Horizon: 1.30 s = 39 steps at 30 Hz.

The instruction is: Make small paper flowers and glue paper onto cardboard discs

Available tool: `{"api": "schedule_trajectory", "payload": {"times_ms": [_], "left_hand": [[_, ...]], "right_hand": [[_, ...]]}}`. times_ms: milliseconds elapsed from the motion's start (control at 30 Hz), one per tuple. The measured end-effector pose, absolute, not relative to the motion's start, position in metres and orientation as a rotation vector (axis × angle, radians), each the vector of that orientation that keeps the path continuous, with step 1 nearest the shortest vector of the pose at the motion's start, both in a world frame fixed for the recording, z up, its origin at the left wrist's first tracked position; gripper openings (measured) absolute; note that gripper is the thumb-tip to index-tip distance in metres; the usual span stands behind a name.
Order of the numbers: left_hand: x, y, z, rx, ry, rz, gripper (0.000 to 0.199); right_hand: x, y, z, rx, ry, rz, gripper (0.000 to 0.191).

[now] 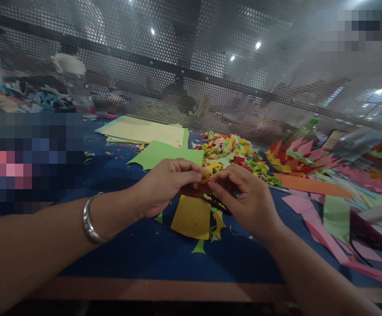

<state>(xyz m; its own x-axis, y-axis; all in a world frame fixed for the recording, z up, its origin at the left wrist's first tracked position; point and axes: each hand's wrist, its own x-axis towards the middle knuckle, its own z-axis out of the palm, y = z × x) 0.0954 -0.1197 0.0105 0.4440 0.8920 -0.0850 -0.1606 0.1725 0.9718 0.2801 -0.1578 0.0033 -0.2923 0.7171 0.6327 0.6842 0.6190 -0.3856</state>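
My left hand (169,182) pinches a small yellow paper piece (207,176) at the centre of the head view, a silver bangle (90,221) on its wrist. From the right, my right hand (243,193) has its thumb and fingertips closed on the same piece. Just below the hands lies a yellow paper sheet (192,217), with yellow and green cut scraps (219,224) beside it. Behind my left hand is a green sheet (167,153) with a scalloped edge. A dark object under the fingers is mostly hidden.
A heap of colourful paper cuttings (233,151) lies behind my hands. Pale paper sheets (141,131) are stacked at the back. Zigzag-cut papers (304,158) and pink strips (325,232) lie right. A perforated metal screen (177,70) stands behind the blue table (138,259).
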Motion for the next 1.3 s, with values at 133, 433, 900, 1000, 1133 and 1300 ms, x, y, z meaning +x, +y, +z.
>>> {"api": "schedule_trajectory", "payload": {"times_ms": [133, 433, 900, 1000, 1133, 1300], "left_hand": [[0.097, -0.118, 0.007, 1.190, 0.765, 0.894, 0.008], [0.096, -0.121, 0.003, 1.261, 0.711, 0.874, 0.014], [0.096, -0.123, 0.004, 1.718, 0.781, 0.967, 0.008], [0.094, -0.123, -0.001, 1.856, 0.831, 1.001, 0.014], [0.090, -0.123, -0.005, 2.000, 0.884, 1.008, 0.021], [0.089, -0.129, 0.005, 2.103, 0.924, 0.934, 0.035]], "right_hand": [[0.281, -0.156, 0.004, -1.159, -1.985, 0.166, 0.007], [0.281, -0.155, 0.005, -1.255, -1.886, 0.364, 0.009], [0.281, -0.155, 0.006, -1.259, -1.841, 0.463, 0.013], [0.282, -0.155, 0.005, -1.243, -1.842, 0.478, 0.011], [0.283, -0.155, 0.003, -1.238, -1.826, 0.486, 0.010], [0.282, -0.157, 0.004, -1.189, -1.801, 0.573, 0.008]]}}
